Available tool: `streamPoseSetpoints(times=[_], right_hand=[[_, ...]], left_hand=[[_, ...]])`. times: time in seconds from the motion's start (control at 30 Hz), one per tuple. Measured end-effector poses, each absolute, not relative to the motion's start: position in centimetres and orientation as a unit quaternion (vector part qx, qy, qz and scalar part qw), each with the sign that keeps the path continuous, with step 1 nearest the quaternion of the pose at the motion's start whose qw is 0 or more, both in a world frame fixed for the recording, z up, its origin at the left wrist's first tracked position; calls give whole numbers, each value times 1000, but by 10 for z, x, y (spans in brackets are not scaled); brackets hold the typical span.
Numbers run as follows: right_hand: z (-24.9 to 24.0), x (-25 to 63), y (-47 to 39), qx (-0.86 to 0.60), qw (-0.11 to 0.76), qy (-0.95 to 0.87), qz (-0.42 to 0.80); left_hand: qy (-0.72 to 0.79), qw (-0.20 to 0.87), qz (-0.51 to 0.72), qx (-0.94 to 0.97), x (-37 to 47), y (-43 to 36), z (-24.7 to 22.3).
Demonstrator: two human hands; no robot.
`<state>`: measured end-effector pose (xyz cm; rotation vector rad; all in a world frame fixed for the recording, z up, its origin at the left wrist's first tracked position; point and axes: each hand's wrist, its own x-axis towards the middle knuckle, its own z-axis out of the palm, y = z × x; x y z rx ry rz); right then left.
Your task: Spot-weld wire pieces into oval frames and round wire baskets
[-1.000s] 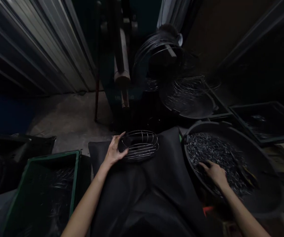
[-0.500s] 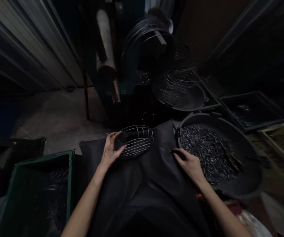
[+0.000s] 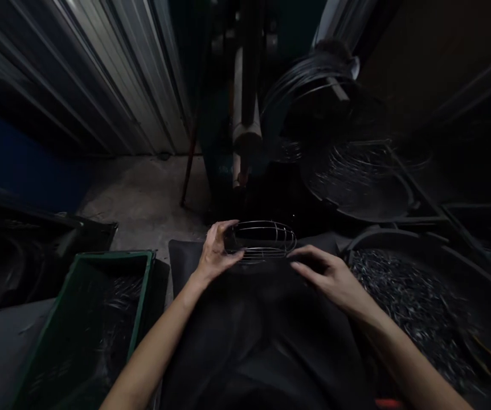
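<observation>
Over my lap, my left hand (image 3: 220, 249) grips the left side of an oval wire basket (image 3: 266, 250), with its thumb in front and fingers behind. The basket has a thin round rim, upright wires and a row of parallel wires on the near side. My right hand (image 3: 320, 273) is at the basket's right edge, its thumb and forefinger close together. Whatever lies between those fingertips is too small and dark to make out. A dark apron-like sheet (image 3: 245, 324) covers my lap beneath both hands.
On the right, a big round tub (image 3: 377, 234) holds many small bent metal pieces. A green crate (image 3: 113, 256) with wire parts stands left. Ahead are a dark machine with a pale cylinder (image 3: 246, 128), a wire coil (image 3: 301, 77) and another basin (image 3: 356, 208).
My right hand has moved left from beside the tub to the basket's right edge, where a thin wire piece had shown at its fingertips. The view has turned right-to-left, shifting surroundings rightward.
</observation>
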<state>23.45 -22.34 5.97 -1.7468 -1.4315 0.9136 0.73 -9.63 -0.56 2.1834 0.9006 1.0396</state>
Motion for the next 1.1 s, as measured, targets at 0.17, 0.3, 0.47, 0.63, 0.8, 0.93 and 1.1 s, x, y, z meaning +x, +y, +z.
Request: streamPoseSetpoints(times=[0.17, 0.3, 0.47, 0.63, 0.8, 0.93, 1.1], right_hand=[[65, 208, -183, -623, 376, -626, 281], [54, 204, -174, -592, 386, -682, 189], [50, 201, -175, -579, 375, -706, 162], [47, 197, -178, -585, 365, -711, 137], [46, 196, -173, -594, 269, -758, 19], [50, 200, -164, -541, 188, -812, -112], [55, 208, -146, -469, 209, -834, -202]], left_hand=[[330, 317, 431, 778, 7, -96, -6], [330, 321, 436, 773, 4, -95, -2], [304, 281, 399, 818, 1, -93, 5], [302, 257, 398, 828, -1, -92, 4], [299, 259, 400, 827, 1, -89, 9], [305, 280, 411, 812, -1, -83, 17], [310, 290, 425, 800, -8, -72, 24]])
